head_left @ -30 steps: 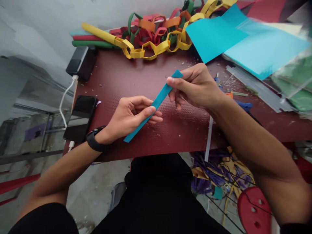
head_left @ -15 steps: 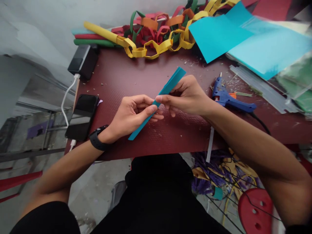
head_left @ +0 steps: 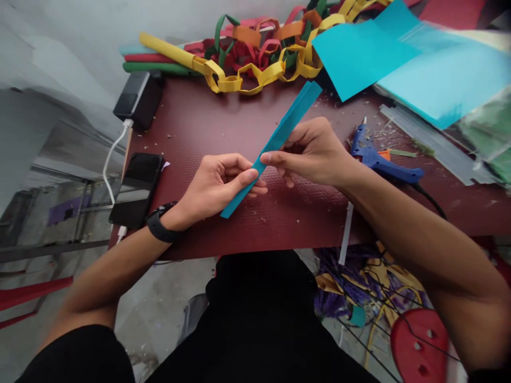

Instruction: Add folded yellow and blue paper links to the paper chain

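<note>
A long teal paper strip (head_left: 286, 123) slants across the dark red table (head_left: 199, 127), its far end pointing up and right. My left hand (head_left: 217, 183) pinches the strip near its lower end between thumb and fingers; a black watch sits on that wrist. My right hand (head_left: 313, 151) pinches the same strip a little higher, fingers closed round it, thumb tip close to my left thumb. Both hands hover just above the tabletop.
A paper chain (head_left: 255, 53) of yellow, red, green and orange links lies at the back. Teal paper sheets (head_left: 399, 53) cover the back right. A blue glue gun (head_left: 379, 162) lies right of my hand. A black phone (head_left: 136, 189) and charger (head_left: 138, 98) sit left.
My right hand has slid down the strip towards my left hand, and the strip has moved up and away, so more of it now sticks out beyond my right hand. The glue gun came into view.
</note>
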Demonstrator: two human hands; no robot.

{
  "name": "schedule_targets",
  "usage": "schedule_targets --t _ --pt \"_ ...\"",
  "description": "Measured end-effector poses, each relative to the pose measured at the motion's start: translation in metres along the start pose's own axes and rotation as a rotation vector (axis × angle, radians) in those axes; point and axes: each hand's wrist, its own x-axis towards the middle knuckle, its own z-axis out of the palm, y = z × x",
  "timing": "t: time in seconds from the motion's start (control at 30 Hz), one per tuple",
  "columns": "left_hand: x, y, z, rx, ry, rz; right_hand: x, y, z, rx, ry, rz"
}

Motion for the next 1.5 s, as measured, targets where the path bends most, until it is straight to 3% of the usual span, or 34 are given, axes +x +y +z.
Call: schedule_targets --t 0.23,0.47,0.67,0.87,1.17,1.37,1.5 --pt "-0.0028 0.0041 -0.0007 0.030 -0.013 -0.058 0.0001 0.0002 -0.0032 -0.049 0.126 -0.022" --pt "0.0001 0.0026 -0.0011 0.058 -0.017 -0.015 -0.0006 0.0036 -0.0014 -0.050 -0.051 0.007" --pt "-0.0004 0.0022 -0.0031 0.046 -0.013 -0.011 0.0002 0.0031 -0.0030 -0.035 0.115 -0.056" --pt "0.0010 -0.0002 -0.0030 0.049 -0.019 -0.003 0.0011 0.0013 -0.0022 -0.030 -0.059 0.025" --pt "0.0009 0.0035 -0.0044 0.050 -0.026 -0.013 -0.0002 0.0045 -0.0052 -0.007 0.077 -0.044" --pt "0.0038 0.0024 -0.0024 0.041 -0.024 0.004 0.0009 0.0006 0.0015 0.022 -0.136 0.019" --pt "0.0021 0.0037 -0.0029 0.032 -0.024 -0.009 0.0008 0.0036 0.0018 0.006 -0.071 -0.022"
